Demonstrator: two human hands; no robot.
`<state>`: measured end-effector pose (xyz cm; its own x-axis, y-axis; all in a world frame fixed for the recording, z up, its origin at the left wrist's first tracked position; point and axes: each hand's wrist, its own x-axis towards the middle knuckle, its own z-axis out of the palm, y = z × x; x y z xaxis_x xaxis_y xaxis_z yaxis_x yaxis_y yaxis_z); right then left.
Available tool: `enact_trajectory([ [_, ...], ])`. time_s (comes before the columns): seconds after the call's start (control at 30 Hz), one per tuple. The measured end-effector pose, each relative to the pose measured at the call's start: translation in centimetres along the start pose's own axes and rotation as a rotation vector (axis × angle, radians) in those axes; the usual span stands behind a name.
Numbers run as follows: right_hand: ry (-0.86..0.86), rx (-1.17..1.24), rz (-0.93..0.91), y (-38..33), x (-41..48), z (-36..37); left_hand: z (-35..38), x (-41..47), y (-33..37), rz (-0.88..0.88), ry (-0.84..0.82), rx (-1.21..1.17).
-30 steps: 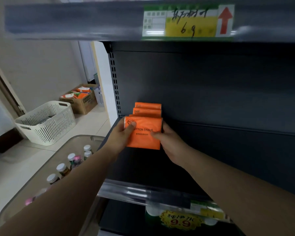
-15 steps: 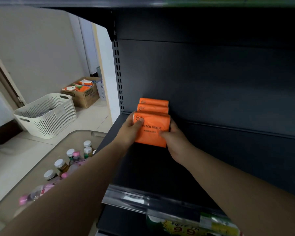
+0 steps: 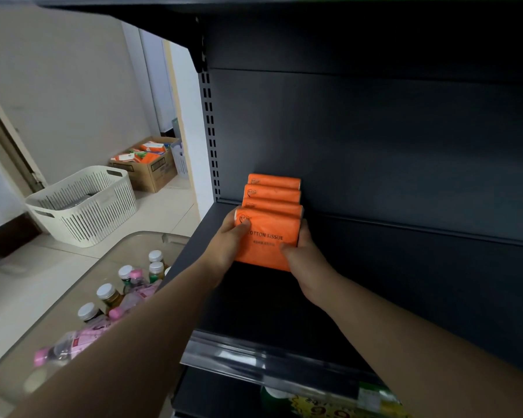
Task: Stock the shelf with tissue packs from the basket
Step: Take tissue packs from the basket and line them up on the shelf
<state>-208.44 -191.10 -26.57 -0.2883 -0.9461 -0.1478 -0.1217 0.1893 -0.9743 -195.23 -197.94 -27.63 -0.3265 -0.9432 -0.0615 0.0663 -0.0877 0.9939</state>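
The front orange, soft plastic-wrapped rectangular tissue pack (image 3: 267, 241), printed "COTTON TISSUE" in dark letters, stands upright on its long edge at the head of a row. The left hand (image 3: 228, 244) grips its nine o'clock side with the thumb laid over the top corner. The right hand (image 3: 304, 256) grips its four o'clock side with the thumb on the face. The other fingers of both hands are hidden behind the pack. Whether its lower edge touches the board cannot be told.

Just behind it, toward twelve o'clock, three more matching orange packs (image 3: 273, 193) stand one after another, their rounded glossy tops showing, the last one close to the back panel.

They stand on the matte dark grey metal shelf board (image 3: 375, 297), near its left end. A perforated steel upright (image 3: 209, 116) rises at eleven o'clock of the row. A clear plastic price rail (image 3: 254, 359) runs along the front lip at six o'clock, with a yellow price label (image 3: 329, 411) below it.

Out at nine o'clock, on pale glossy floor tiles (image 3: 160, 211), sits a white slatted plastic basket with handle holes (image 3: 82, 203). A brown cardboard box of orange and white packs (image 3: 150, 167) lies beyond it by the plain wall. At seven o'clock, under the left forearm, a clear rounded plastic bin (image 3: 151, 236) holds white-capped and pink bottles (image 3: 127, 276).
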Motion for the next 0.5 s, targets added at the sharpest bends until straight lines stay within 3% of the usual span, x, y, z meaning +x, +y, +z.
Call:
enact_trajectory([
  [0.5,0.007,-0.048,0.006,-0.10,-0.49,0.17,-0.49,-0.45,-0.24,0.012,0.050,0.124],
])
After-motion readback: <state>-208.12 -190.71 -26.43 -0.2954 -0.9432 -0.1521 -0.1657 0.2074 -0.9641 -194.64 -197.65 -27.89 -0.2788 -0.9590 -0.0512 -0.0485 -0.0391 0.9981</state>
